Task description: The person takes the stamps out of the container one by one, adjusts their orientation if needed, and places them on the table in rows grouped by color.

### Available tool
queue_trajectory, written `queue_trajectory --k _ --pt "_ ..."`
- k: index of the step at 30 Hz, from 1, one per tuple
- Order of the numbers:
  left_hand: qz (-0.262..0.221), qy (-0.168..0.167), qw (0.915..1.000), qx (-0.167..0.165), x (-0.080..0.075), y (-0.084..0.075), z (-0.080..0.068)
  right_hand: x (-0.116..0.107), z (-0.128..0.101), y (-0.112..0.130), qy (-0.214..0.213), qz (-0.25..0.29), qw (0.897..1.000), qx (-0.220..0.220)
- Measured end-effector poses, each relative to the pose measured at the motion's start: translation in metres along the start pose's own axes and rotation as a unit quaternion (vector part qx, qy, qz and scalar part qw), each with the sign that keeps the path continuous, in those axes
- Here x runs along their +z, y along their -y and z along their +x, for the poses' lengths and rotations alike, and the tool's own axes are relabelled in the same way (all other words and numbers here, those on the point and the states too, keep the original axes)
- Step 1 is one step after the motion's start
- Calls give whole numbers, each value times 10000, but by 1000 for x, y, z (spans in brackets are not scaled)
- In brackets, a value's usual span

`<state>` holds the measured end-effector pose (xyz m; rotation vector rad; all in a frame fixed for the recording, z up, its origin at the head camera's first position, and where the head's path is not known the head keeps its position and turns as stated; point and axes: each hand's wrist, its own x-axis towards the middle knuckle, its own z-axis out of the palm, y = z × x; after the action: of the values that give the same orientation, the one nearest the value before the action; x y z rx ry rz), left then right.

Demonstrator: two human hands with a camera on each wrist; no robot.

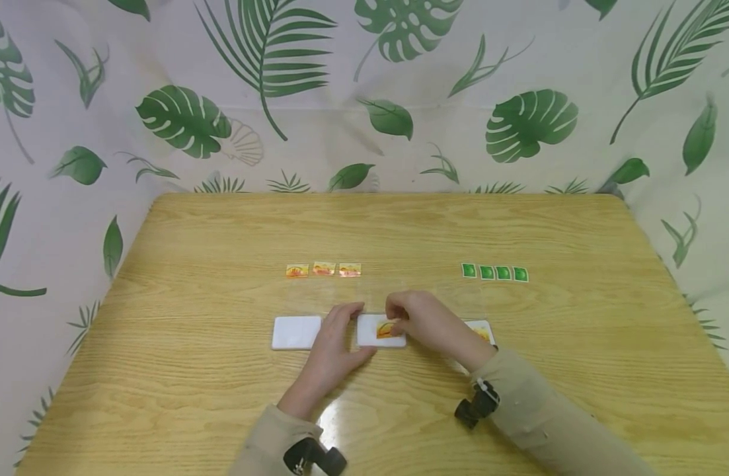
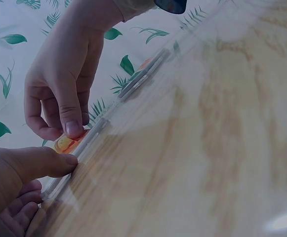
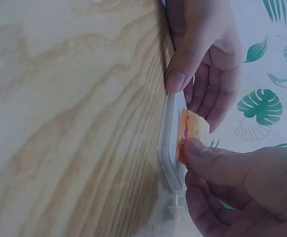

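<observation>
three white tiles lie in a row on the desk point(image 1: 221, 396). left hand point(image 1: 331, 350) steadies the middle tile point(image 1: 370, 330) by its left edge, so right hand point(image 1: 426, 324) can pinch an orange sticker point(image 3: 191, 133) over it.

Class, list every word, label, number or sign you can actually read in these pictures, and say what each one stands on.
None can be read.
Orange packets: printed design, too small and blurred.
Green packets: a pale mark on each, unreadable.
Orange packet pinched by the right hand over the middle white tile: red marking, not legible.
Blank white tile: no text shows.
</observation>
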<state>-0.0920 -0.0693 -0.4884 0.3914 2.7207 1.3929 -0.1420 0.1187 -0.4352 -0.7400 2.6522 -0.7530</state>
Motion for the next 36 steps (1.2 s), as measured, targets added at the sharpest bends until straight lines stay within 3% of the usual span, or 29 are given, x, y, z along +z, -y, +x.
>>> queue_trajectory --k 18,31,36 --pt "-34 25 10000 2 0 1 1 -9 10 -11 -152 882 9954 337" --pt "-84 7 10000 0 -2 0 0 -27 61 -21 -544 971 9914 685" --pt "-42 -18 10000 33 -1 0 0 -26 78 -27 -502 1015 9900 847"
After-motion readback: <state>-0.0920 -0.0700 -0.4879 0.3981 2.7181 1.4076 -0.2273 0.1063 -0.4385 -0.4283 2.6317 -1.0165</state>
